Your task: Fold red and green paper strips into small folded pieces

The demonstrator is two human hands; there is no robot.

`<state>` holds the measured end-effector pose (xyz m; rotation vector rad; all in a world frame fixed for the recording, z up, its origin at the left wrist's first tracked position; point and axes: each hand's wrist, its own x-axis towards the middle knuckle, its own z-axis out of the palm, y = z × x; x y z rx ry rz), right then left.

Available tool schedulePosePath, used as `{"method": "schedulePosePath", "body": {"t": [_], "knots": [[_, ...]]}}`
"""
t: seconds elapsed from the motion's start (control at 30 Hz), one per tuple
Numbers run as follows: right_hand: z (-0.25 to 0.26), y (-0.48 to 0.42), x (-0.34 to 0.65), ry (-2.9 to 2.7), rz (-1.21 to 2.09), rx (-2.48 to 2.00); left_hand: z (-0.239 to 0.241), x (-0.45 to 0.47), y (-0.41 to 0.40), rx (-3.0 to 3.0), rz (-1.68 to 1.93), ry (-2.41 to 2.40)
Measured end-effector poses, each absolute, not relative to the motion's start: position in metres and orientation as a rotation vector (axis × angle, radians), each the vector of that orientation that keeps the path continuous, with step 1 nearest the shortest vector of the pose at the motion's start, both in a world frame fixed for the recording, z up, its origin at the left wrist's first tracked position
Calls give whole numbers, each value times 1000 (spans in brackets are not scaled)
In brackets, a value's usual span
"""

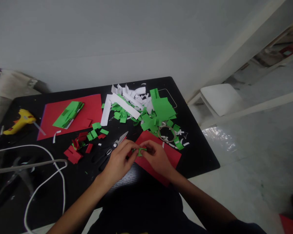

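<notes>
Between my two hands is a small green piece of paper (141,151) with a bit of red at its edge. My left hand (120,159) pinches its left side, and my right hand (157,158) pinches the right side. Under my right hand lies a red paper sheet (172,155). Close beside my left hand, scissors (115,144) with black handles rest on the table, partly hidden by that hand. Folded red paper pieces (73,154) and small green pieces (94,130) lie farther left. The fingertips hide part of the held paper.
On the black table (197,152), white paper strips (125,105) and green scraps (163,109) pile up at the back, near a round ring (167,134). Left are a yellow glue gun (21,122), a red sheet (94,107) with a green paper stack (68,114), and a white cable (62,182).
</notes>
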<state>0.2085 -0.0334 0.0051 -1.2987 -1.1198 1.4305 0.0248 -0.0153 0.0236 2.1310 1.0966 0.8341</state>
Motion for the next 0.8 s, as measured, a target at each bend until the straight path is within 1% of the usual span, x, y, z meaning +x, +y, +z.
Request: {"method": "schedulePosePath", "body": {"t": [0.17,0.4,0.67,0.8], "knots": [[8,-33,209,-1095,1434,-1311,26,25,-20,2156,721,1085],[8,-33,210,-1112,1412,-1330,21,22,-22,2081,762,1112],[7,-31,211,-1006,1451,-1337,17,25,-25,2048,845,1173],[7,-29,213,-1026,1433,-1354,14,22,-24,2091,796,1128]]}}
